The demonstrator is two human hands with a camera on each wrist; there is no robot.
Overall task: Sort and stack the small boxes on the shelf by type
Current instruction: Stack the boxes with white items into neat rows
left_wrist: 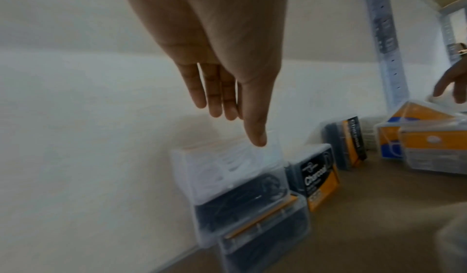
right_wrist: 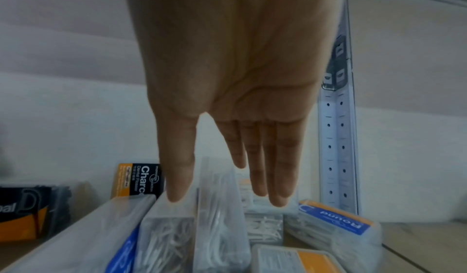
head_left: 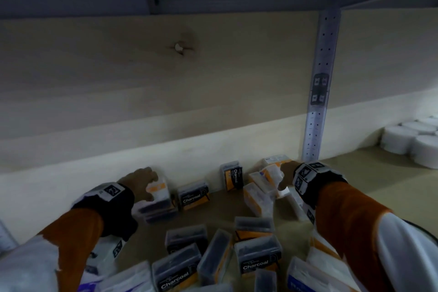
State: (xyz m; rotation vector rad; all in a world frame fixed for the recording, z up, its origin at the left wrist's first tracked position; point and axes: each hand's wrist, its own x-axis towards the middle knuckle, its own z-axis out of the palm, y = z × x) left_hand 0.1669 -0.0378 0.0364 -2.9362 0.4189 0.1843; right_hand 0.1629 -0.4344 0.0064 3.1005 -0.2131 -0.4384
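Two hands: both reach to the back of the shelf [head_left: 369, 180], well apart from each other.
Left hand [head_left: 142, 181]: fingers straight and together, the grip holding nothing; the thumb tip touches the top of a clear box of white picks [left_wrist: 227, 165].
Under the left grip: that white box sits on two dark charcoal boxes [left_wrist: 252, 217], stacked against the back wall.
Right of the left grip: one Charcoal box [head_left: 193, 197] lying flat, then an upright Charcoal box [head_left: 233, 176] leaning at the wall.
Right hand [head_left: 285, 173]: fingers straight, thumb spread from the rest, the grip clamped on nothing; fingertips [right_wrist: 278, 201] hang just over a cluster of white-pick boxes [right_wrist: 220, 217].
Beside the right grip: a box labelled Round [right_wrist: 336, 217], near the metal upright [head_left: 320, 102].
Nearer than both grips: loose charcoal boxes [head_left: 257, 256] lie jumbled on the shelf.
Far right: white round tubs [head_left: 412, 140].
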